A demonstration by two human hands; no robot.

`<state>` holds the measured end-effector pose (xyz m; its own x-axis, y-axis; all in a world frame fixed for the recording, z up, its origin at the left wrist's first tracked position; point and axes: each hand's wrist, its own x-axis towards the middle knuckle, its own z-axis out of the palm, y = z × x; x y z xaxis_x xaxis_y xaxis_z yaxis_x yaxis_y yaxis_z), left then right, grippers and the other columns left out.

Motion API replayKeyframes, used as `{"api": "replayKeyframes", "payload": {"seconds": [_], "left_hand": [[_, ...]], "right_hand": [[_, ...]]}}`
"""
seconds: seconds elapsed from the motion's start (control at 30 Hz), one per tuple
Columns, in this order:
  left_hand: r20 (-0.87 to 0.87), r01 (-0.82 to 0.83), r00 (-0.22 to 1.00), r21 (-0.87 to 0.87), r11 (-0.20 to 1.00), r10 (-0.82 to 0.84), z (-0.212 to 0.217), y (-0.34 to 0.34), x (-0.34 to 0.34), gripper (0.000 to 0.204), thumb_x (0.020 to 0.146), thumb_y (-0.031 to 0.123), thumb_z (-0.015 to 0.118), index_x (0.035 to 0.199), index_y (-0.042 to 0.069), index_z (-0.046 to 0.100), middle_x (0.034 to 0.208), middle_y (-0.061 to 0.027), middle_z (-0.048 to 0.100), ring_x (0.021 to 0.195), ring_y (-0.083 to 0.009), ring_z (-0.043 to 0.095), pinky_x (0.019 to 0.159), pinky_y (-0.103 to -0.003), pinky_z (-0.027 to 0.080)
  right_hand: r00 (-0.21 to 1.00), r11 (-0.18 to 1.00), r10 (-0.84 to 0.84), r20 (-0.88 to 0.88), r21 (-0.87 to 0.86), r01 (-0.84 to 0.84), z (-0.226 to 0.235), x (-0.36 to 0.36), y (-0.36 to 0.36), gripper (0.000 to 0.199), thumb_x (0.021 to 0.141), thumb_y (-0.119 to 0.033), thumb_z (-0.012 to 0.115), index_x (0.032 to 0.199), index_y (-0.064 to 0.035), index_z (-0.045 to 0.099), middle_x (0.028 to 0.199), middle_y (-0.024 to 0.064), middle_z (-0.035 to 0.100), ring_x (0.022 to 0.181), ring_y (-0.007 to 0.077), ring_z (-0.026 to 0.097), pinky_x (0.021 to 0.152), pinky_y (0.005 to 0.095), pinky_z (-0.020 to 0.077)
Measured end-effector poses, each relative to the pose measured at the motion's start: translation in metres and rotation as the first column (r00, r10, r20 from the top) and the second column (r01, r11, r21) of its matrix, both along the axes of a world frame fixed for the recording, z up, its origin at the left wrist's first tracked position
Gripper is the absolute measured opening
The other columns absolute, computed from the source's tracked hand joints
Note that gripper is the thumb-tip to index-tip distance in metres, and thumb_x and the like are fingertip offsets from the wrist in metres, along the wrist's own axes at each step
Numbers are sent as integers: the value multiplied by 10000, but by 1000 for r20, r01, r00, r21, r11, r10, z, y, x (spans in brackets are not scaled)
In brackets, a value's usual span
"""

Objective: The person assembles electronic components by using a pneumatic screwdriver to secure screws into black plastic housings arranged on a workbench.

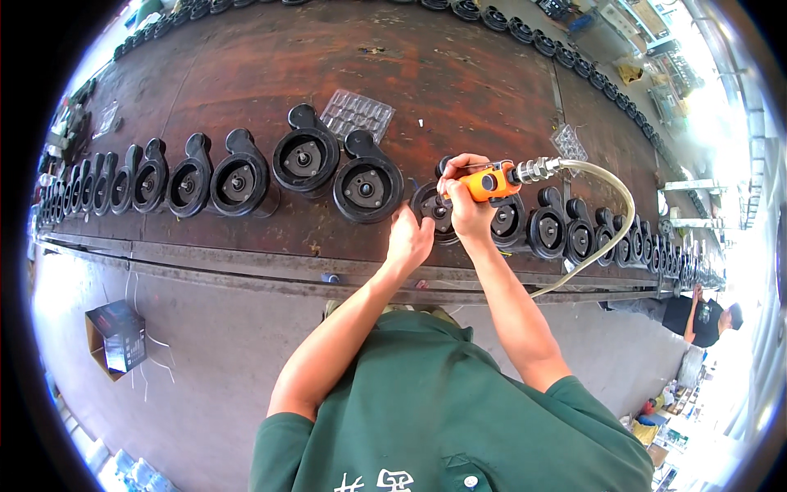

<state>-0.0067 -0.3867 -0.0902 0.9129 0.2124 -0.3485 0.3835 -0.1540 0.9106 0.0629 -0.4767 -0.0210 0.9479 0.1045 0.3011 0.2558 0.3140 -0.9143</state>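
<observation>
My right hand is wrapped round an orange air tool, whose metal coupling runs into a clear hose. The tool lies over a black round blower housing, and my fingers hide its front end. At that housing's near left side my left hand grips the rim, thumb toward its face. Just left stands another black housing with a dark round centre. A further housing beside it shows a metal shaft in its middle.
Rows of similar housings stretch left and right along the front edge of the brown table. Clear plastic trays lie behind them. More housings line the far edge. On the floor sits an open box; a person is at far right.
</observation>
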Motion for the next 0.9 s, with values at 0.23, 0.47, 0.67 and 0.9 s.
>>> {"api": "replayKeyframes", "payload": {"seconds": [0.23, 0.47, 0.67, 0.9], "left_hand": [[-12, -40, 999, -79, 996, 39, -10, 0, 0, 573, 897, 202, 593, 1387, -52, 438, 1277, -372, 557, 1197, -505, 565, 1036, -497, 458], [58, -65, 996, 42, 997, 62, -17, -6, 0, 571, 904, 211, 572, 1385, -69, 445, 1180, -376, 619, 1105, -509, 626, 967, -491, 503], [53, -62, 997, 76, 995, 58, -23, -7, 1, 640, 907, 219, 581, 1438, -76, 379, 1212, -380, 589, 1039, -458, 656, 902, -479, 533], [-51, -86, 995, -75, 993, 83, -17, -7, 3, 651, 876, 211, 597, 1455, -12, 402, 1333, -340, 553, 1234, -484, 559, 1067, -509, 448]], "right_hand": [[1000, 1000, 9, 11, -20, -9, 1, -3, 4, 251, 853, 79, 609, 1092, 6, 583, 899, 69, 660, 755, 109, 644, 680, 239, 557], [996, 988, 81, 46, -133, -74, -6, -3, 1, 237, 839, 64, 624, 1057, -22, 592, 907, 45, 640, 821, 101, 628, 717, 245, 533], [997, 988, 79, 19, -138, -75, -7, -2, 4, 232, 814, 70, 630, 1027, -18, 605, 903, 48, 654, 819, 109, 643, 721, 250, 537], [997, 993, 80, 24, -84, -77, -10, 4, 14, 235, 776, 85, 649, 986, -16, 618, 883, 50, 671, 789, 120, 659, 701, 262, 547]]}}
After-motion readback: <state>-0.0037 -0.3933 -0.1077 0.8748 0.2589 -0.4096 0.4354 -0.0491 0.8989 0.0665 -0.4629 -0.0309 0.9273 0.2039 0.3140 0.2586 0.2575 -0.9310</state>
